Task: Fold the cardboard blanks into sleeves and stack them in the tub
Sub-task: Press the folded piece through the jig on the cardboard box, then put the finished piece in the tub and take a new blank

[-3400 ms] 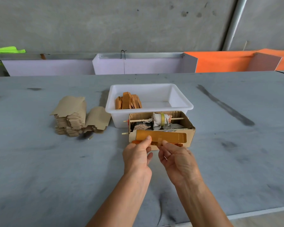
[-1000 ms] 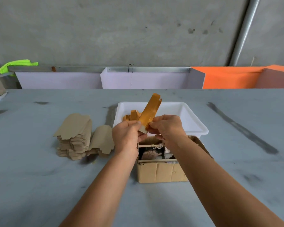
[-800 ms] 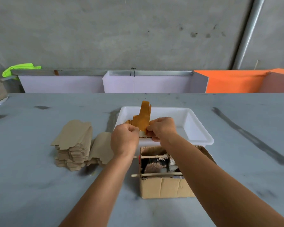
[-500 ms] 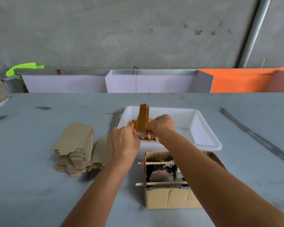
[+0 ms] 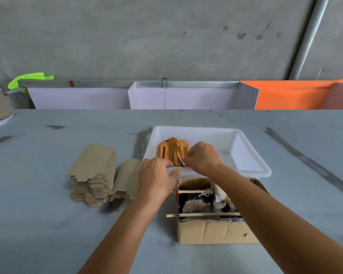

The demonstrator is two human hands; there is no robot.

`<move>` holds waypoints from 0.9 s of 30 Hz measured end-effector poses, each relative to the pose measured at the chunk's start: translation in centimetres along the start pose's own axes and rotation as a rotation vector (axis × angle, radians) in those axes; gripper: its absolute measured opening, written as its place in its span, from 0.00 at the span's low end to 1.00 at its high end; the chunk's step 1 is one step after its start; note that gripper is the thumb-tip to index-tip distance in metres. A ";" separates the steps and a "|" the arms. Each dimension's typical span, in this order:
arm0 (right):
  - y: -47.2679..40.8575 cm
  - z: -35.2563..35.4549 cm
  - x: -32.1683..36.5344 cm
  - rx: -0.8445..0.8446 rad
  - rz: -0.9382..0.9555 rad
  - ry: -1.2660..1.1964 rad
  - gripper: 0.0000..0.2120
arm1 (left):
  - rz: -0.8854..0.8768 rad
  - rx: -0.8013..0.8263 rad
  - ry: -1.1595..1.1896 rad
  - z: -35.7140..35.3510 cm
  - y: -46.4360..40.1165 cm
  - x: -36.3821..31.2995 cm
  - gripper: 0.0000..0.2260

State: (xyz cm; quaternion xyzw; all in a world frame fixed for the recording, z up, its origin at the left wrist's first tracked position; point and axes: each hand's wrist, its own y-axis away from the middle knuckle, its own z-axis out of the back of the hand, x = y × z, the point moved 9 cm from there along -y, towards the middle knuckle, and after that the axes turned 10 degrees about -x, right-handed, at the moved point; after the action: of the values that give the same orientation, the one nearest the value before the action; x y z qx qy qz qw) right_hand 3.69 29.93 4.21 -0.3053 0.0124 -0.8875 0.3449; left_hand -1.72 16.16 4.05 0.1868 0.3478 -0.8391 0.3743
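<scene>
Head view: right hand (image 5: 203, 156) pinches thin orange cardboard sleeves (image 5: 173, 152) in the white plastic tub (image 5: 249, 153); left hand (image 5: 156, 179) grips its rim alongside. They look light and crushable: take the edges.

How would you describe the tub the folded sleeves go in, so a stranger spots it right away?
On the grey table, look mid-way back, just beyond the open brown cardboard box. There sits the white rectangular plastic tub, right of the flat tan cardboard blanks. It alone holds upright orange folded sleeves.
</scene>
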 end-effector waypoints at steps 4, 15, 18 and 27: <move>2.2 2.9 -3.5 -0.028 0.009 0.051 0.19 | -0.026 0.013 0.005 0.0 1.2 -1.0 0.13; 6.2 4.7 -6.2 0.006 0.074 -0.016 0.20 | -0.057 -0.023 -0.041 0.2 4.0 -2.4 0.14; 6.4 5.1 -6.7 0.016 0.056 0.005 0.20 | -0.065 -0.043 -0.022 0.3 4.5 -2.8 0.14; 7.6 5.1 4.2 -0.082 0.347 -0.069 0.11 | -0.058 -0.326 0.083 3.8 6.0 -1.5 0.16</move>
State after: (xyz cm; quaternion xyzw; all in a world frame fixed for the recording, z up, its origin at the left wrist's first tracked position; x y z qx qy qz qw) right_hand 8.67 22.54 8.80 -0.3425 0.0891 -0.8026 0.4803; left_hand 3.65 11.26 4.87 0.1480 0.4999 -0.7734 0.3606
